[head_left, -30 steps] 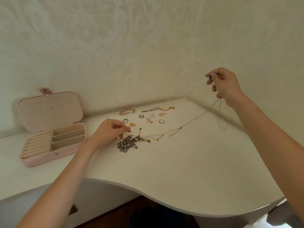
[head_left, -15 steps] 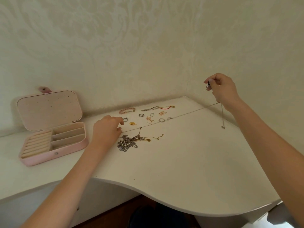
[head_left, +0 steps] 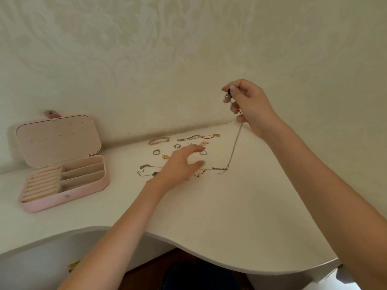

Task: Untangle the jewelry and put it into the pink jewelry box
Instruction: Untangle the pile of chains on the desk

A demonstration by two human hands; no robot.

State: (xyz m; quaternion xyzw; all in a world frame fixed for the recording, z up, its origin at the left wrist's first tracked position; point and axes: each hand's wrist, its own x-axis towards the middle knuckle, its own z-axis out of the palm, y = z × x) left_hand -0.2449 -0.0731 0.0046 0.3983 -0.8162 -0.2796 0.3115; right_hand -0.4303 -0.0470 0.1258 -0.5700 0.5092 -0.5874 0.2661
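Observation:
The pink jewelry box (head_left: 62,185) stands open at the left of the white table, its compartments bare. My right hand (head_left: 249,105) is raised near the corner and pinches one end of a thin silver chain (head_left: 234,147) that runs down to the tabletop. My left hand (head_left: 180,166), blurred, hovers with loose fingers over the tangled pile, hiding most of it. Part of the tangle (head_left: 146,171) shows to its left. Sorted pieces lie behind: a pink bracelet (head_left: 158,140), a dark chain bracelet (head_left: 188,137), a red cord (head_left: 210,136) and rings (head_left: 156,152).
The white table (head_left: 240,216) has a curved front edge and fits into a wall corner. Patterned cream walls rise close behind the jewelry. A dark floor gap shows under the front edge.
My right hand moved left and lowered the chain so it now drapes onto the table. My left hand shifted right over the pile and opened its fingers.

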